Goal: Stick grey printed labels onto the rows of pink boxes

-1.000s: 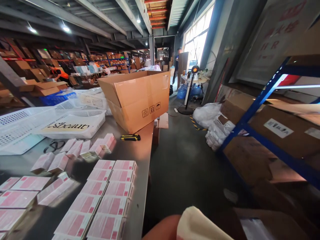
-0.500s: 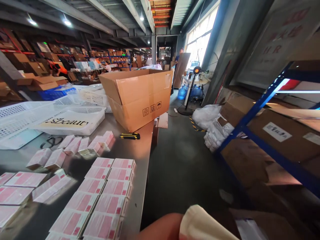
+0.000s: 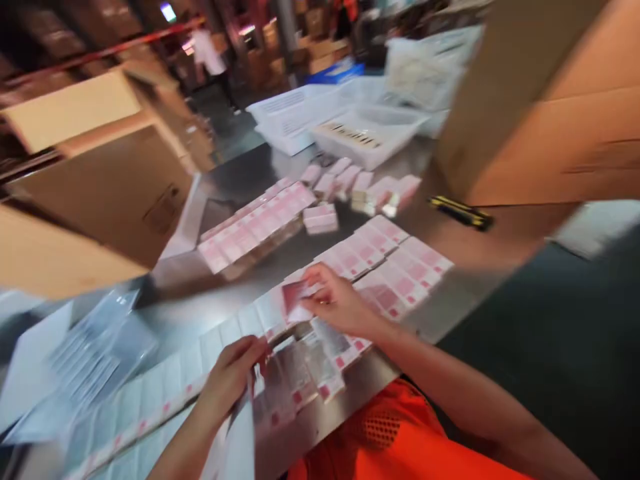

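Note:
My left hand is closed on a white paper strip that hangs down toward me. The fingers of my right hand are pinched over the rows of boxes, at a small pale and reddish piece, too blurred to name. Pink-and-white small boxes lie flat in two long rows under and around both hands. More pink boxes stand in a block behind them, and several loose ones lie farther back.
The metal table carries white plastic baskets, a yellow-black utility knife and a large carton at right. An open carton and clear plastic bags are at left. A person stands in the background.
My view has swung left and down from the aisle to the table. Both hands are now over the box rows; earlier only part of an arm and a pale roll-like item showed at the bottom.

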Available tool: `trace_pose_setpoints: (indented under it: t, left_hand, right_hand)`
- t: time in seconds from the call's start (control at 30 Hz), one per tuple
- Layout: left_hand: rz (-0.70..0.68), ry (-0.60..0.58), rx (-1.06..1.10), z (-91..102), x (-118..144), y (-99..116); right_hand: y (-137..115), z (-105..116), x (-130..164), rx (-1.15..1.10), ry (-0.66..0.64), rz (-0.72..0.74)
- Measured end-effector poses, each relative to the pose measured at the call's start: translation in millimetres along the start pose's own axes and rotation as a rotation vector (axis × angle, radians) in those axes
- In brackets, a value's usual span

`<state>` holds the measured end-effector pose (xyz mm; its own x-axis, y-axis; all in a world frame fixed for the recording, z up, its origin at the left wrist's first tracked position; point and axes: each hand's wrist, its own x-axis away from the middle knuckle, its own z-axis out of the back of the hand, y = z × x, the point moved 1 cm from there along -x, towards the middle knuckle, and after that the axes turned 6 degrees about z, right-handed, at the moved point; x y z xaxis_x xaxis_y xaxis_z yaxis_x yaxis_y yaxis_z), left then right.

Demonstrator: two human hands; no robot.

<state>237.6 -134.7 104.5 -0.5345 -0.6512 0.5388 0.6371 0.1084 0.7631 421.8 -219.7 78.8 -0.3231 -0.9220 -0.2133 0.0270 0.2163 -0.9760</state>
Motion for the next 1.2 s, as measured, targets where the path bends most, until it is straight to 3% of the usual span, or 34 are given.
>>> trace_pose_setpoints:
  t: [0.1,0.37,0.6,0.83,1.0,1.2]
  left_hand:
    - [0.075,-0.005,0.11,12.7,8.0,-20.3]
    - [0.031,-0.063,0.292,-0.1,-13.8,-26.8]
    - [0.071,0.027,0.153,-4.0,-31.2,-17.9]
    - [0.199,0.061,0.008,-1.8,-50.4,-11.4]
    - [0.256,0.037,-0.076,2.5,-67.0,-14.7]
    - [0.288,0.01,-0.139,3.1,-78.5,-13.8]
  right_hand:
    - [9.3,4.0,-16.1,0.018,-0.017,-0.068]
    - [18.2,-8.6,-25.4,-0.01,-0.151,-0.243]
    - [20.4,-9.2,-44.3,0.134,-0.218,-0.275]
    - [40.3,6.9,-93.8,0.493,-0.259,-0.079]
    - [62.3,-0.2,-113.9,0.53,-0.324,-0.165]
    - [75.5,-3.6,-113.4,0.628,-0.323,-0.181]
